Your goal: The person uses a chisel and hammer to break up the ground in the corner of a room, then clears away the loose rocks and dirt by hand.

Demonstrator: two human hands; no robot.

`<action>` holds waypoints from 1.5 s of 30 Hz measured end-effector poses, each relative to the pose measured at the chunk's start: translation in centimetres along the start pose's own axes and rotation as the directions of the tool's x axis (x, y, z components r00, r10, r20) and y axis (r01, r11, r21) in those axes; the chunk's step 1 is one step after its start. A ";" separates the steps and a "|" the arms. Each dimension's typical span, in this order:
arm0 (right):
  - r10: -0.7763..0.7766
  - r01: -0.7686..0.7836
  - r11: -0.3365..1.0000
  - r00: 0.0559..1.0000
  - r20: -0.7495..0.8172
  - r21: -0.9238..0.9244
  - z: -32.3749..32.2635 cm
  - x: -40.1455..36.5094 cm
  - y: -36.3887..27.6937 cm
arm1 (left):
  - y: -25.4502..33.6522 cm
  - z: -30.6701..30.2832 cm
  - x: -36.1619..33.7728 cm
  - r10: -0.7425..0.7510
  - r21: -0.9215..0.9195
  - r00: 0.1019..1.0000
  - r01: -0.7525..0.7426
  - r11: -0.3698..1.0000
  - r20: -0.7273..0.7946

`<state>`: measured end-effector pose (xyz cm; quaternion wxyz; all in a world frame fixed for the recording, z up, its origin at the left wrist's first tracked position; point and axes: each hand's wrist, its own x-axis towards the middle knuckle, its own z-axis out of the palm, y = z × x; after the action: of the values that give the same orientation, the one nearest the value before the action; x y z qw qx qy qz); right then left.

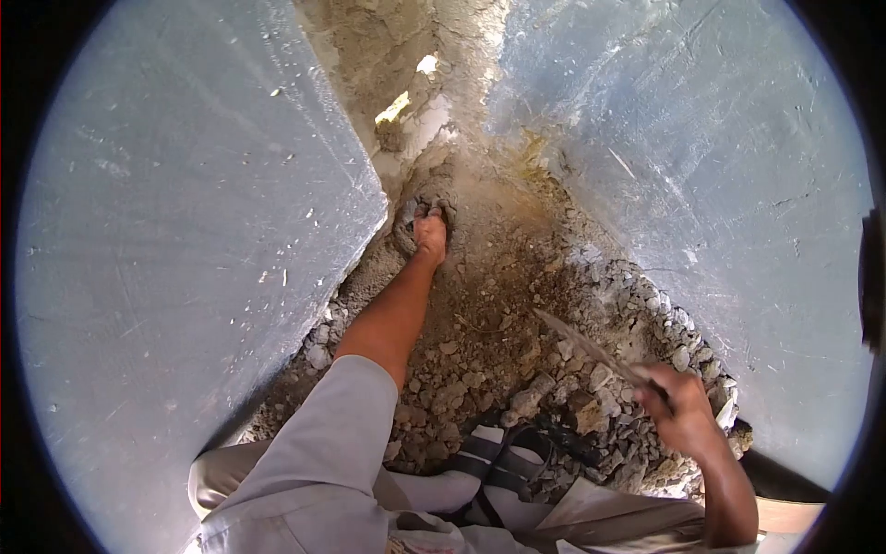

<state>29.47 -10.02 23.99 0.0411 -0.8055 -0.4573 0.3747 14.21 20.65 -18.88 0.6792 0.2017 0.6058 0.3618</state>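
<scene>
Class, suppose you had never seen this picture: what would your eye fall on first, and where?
Probably the large grey left panel and right panel, flanking a wedge of rubble. Next, near the centre, the person's left grip touches the dirt at the wedge's narrow end. At lower right, the right grip holds a pointed tool slanting inward.

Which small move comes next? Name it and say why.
Perhaps bring the tool in the right hand toward the grey lump: the left hand is already at it, while the tool's tip points that way but remains apart, above the rubble.
</scene>
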 end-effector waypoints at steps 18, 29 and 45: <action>-0.145 0.125 0.978 0.983 -0.116 -0.169 16.5 34.3 -7.1 | -1.5 -1.6 3.5 -0.110 0.000 0.993 0.110 0.994 0.040; -0.106 0.080 0.971 0.989 -0.107 -0.223 14.4 33.7 -7.6 | -2.2 -1.5 4.7 -0.165 -0.016 0.980 0.168 0.986 0.106; -0.395 0.386 0.899 0.919 -0.001 -0.207 17.1 36.7 -0.4 | 0.7 -1.0 0.4 -0.058 0.181 0.985 0.028 0.983 0.163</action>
<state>29.23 13.68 -8.87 0.0428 -0.7052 -0.6442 0.2931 13.08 21.23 -18.82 0.7146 0.2782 0.5808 0.2732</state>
